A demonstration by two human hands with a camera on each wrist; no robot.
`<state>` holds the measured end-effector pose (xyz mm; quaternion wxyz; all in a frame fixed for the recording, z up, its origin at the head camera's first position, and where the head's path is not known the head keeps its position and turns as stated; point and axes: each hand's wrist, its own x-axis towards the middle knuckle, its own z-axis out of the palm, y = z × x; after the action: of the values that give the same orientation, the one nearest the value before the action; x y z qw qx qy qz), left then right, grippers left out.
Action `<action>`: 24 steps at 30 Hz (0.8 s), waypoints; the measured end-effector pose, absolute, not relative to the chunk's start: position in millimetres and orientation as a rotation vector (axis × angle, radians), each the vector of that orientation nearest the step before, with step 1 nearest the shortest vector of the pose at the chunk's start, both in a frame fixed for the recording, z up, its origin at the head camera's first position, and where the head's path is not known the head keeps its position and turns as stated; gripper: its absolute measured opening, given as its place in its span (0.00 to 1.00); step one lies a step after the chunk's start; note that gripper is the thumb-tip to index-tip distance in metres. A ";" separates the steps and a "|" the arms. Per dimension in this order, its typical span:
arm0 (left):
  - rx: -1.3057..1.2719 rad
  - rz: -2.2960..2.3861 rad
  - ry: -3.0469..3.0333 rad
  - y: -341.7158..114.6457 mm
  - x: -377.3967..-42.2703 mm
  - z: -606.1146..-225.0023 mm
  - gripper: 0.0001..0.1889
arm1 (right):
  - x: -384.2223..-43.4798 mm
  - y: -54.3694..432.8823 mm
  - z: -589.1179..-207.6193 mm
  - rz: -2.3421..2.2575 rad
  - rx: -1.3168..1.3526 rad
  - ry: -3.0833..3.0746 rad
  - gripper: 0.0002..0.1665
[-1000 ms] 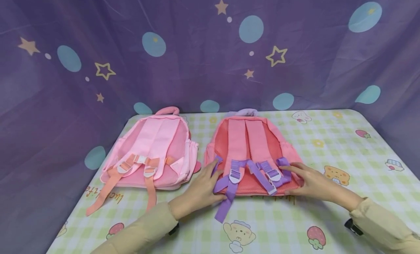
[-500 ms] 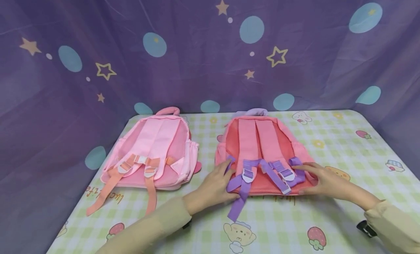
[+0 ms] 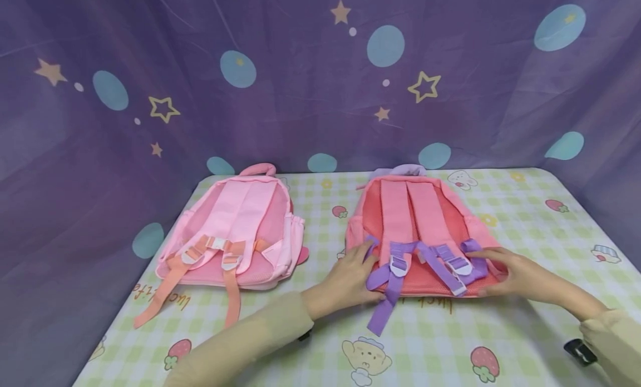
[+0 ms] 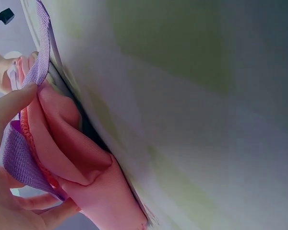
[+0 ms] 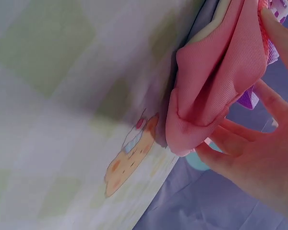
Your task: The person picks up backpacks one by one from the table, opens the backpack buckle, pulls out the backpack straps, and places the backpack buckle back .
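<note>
A coral-pink backpack lies with its strap side up, right of centre in the head view. Purple webbing with white buckles crosses its lower part, and one loose purple strap end hangs over the bottom edge. My left hand grips the lower left corner, thumb along the bottom edge, fingers spread over the side by a purple strap. At the lower right corner my right hand holds the bag between thumb and fingers. Its folded pink side shows close up in the right wrist view. The bag's front is hidden underneath.
To the left lies a lighter pink backpack, also strap side up, its orange straps trailing toward the front. Both bags rest on a green checked tablecloth. A purple curtain hangs behind the table.
The coral backpack has slid to the right across the table with both hands on it, widening the gap to the light pink backpack, which stays put.
</note>
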<state>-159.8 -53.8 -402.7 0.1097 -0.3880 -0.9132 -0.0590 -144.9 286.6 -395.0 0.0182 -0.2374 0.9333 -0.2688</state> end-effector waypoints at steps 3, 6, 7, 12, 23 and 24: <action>-1.151 -0.145 -2.672 -46.0 -161.6 -403.7 0.40 | -144.9 294.7 -395.5 -0.828 -0.731 2.900 0.39; -1.161 -0.128 -2.662 -38.7 -162.8 -404.6 0.39 | -144.6 302.7 -396.7 -0.800 -0.718 2.922 0.39; -1.166 -0.129 -2.661 -36.4 -163.1 -404.7 0.39 | -144.5 305.4 -397.1 -0.789 -0.708 2.929 0.39; -1.181 -0.095 -2.659 -25.0 -164.3 -404.5 0.40 | -143.8 318.3 -399.0 -0.771 -0.666 2.946 0.39; -1.149 -0.070 -2.719 -2.5 -167.0 -405.6 0.42 | -145.4 339.2 -404.3 -0.869 -0.678 2.934 0.38; -1.150 -0.065 -2.717 -0.9 -167.1 -405.4 0.42 | -145.5 340.9 -404.4 -0.859 -0.661 2.934 0.38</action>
<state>-167.1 -0.9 -405.4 0.0951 -0.3879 -0.9165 -0.0220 -145.5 340.9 -404.4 0.0070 -0.2112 0.9381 -0.2745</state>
